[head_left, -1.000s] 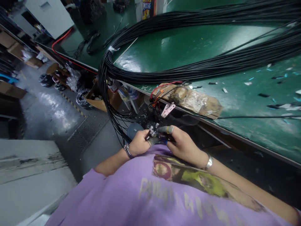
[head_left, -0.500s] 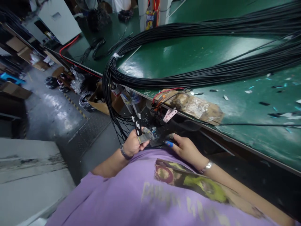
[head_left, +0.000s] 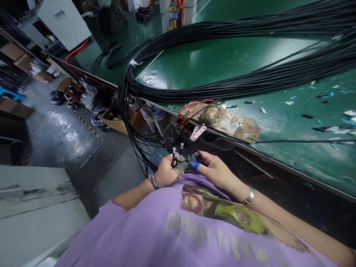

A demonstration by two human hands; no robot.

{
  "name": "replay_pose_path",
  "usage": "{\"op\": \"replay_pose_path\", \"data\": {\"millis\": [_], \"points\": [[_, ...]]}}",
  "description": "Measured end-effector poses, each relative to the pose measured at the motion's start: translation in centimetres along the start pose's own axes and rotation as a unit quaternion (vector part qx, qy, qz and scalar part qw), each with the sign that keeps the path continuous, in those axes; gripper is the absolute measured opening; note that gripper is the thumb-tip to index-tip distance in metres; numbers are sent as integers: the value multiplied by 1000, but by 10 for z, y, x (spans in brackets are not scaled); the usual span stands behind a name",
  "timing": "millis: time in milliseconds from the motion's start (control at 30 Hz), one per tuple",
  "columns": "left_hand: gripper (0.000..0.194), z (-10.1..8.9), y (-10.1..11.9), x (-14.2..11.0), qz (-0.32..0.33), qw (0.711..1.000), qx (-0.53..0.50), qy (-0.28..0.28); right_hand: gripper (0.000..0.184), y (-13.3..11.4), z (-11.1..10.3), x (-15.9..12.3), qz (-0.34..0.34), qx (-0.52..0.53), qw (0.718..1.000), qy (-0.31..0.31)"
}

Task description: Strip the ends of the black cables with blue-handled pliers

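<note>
Below the bench edge, left hand (head_left: 164, 173) pinches cable ends (head_left: 175, 154); right hand (head_left: 215, 171) touches them.

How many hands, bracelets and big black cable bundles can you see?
Hands: 2, the left hand and the right hand, both at the small cable ends.
Wrist bracelets: 2.
Big black cable bundle: 1.
Total: 5.

A factory workshop. Black cable bundles (head_left: 222, 87) sprawl over a green workbench (head_left: 222, 55). Cardboard boxes (head_left: 16, 107) line the concrete floor (head_left: 63, 133).
</note>
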State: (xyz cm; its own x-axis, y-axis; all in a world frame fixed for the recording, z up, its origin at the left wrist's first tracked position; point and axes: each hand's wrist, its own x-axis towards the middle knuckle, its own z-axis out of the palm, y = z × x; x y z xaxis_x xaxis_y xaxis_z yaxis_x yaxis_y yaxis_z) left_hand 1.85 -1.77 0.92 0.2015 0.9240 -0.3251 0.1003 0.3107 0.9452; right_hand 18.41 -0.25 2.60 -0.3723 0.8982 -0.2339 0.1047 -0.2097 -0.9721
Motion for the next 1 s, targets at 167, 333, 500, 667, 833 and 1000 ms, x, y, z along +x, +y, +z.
{"op": "replay_pose_path", "data": {"millis": [167,333,500,667,833,1000], "points": [[33,-2,-9,1,102,992,37,57,28,4,8,-2,-5,-3,1000,-13],[23,-7,-14,3,168,975,80,123,24,11,8,-5,-23,-50,993,-104],[27,-12,-12,5,169,976,64,122,15,14,-5,2,-124,-111,983,77],[33,-11,-9,5,99,994,31,33,10,9,-10,7,-223,-222,948,45],[27,-8,-13,9,125,988,82,45,9,15,-11,5,-185,-259,946,60],[22,-3,-20,16,234,950,184,99,9,18,-13,-4,-135,-262,953,69]]}}
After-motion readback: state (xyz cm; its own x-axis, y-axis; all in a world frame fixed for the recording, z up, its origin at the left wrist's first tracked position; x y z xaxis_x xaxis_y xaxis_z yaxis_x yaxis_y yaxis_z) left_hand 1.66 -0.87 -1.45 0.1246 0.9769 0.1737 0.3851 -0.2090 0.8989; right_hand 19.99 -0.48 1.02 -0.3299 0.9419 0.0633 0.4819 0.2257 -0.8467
